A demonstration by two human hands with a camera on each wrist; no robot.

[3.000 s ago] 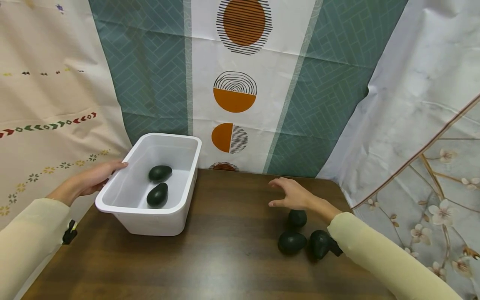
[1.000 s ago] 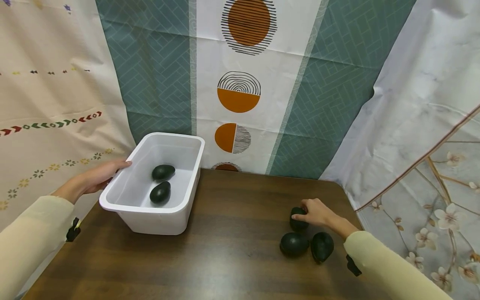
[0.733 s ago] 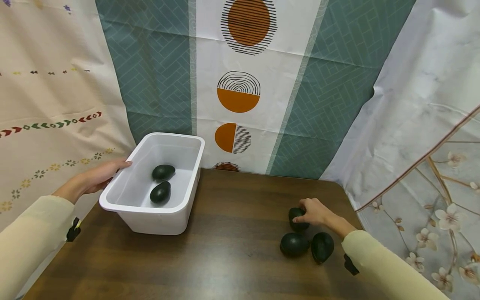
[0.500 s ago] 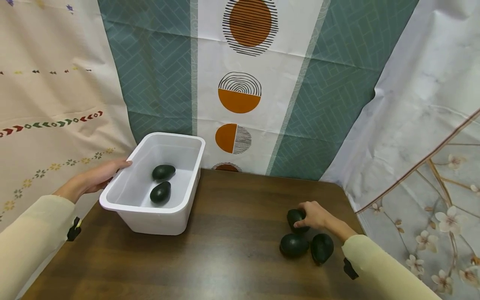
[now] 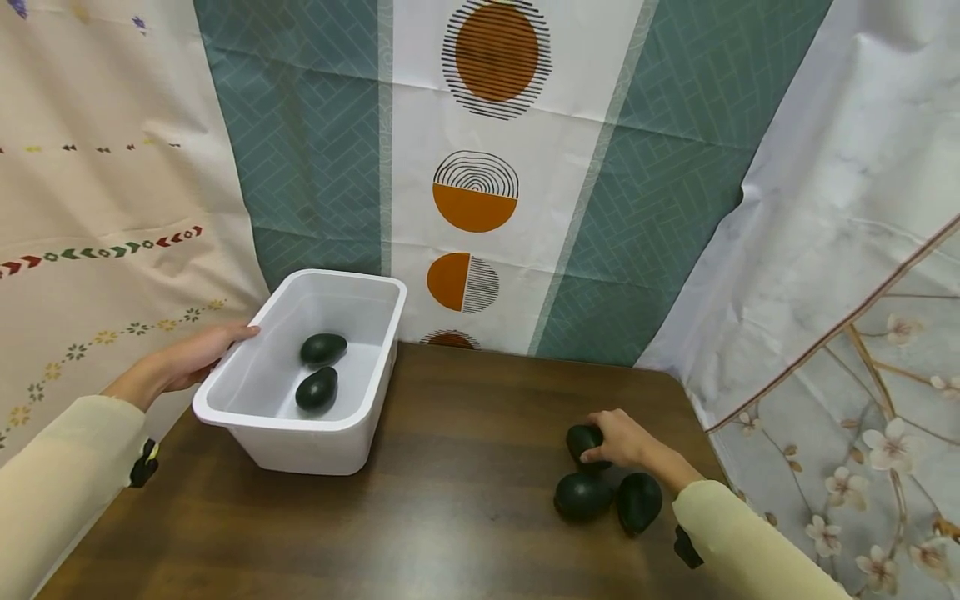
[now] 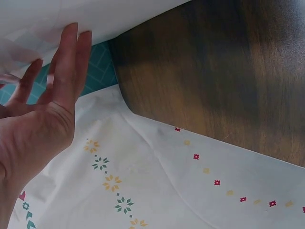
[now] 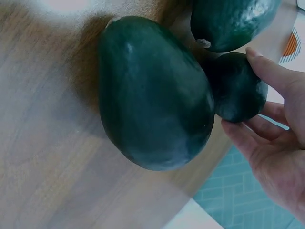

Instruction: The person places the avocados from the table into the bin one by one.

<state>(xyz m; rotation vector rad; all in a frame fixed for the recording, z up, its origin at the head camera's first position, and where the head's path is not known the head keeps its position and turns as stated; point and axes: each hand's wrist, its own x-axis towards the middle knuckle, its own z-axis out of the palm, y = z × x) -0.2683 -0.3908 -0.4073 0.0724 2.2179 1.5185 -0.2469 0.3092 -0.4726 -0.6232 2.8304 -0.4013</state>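
Note:
My right hand (image 5: pixel 624 438) pinches a dark green avocado (image 5: pixel 581 442) between thumb and fingers at the right of the table. Two more avocados lie close by: one on its side (image 5: pixel 582 497) just in front, the other (image 5: pixel 639 503) nearer my wrist. In the right wrist view, thumb and fingers are spread round the held avocado (image 7: pixel 237 88), beside a larger-looking avocado (image 7: pixel 155 95). My left hand (image 5: pixel 187 357) holds the left rim of a white plastic bin (image 5: pixel 315 446), thumb over the edge, fingers (image 6: pixel 66 71) along its outer wall. Inside lie two avocados (image 5: pixel 323 348).
The bin stands at the back left of the brown wooden table (image 5: pixel 450 533). Patterned cloths hang close behind the table (image 5: pixel 315 167) and along its left and right sides, including a flowered one (image 5: pixel 847 433).
From above the back avocado, my right hand has come down and gripped it. Since then, hand and avocado have shifted slightly left. My left hand keeps its hold on the bin.

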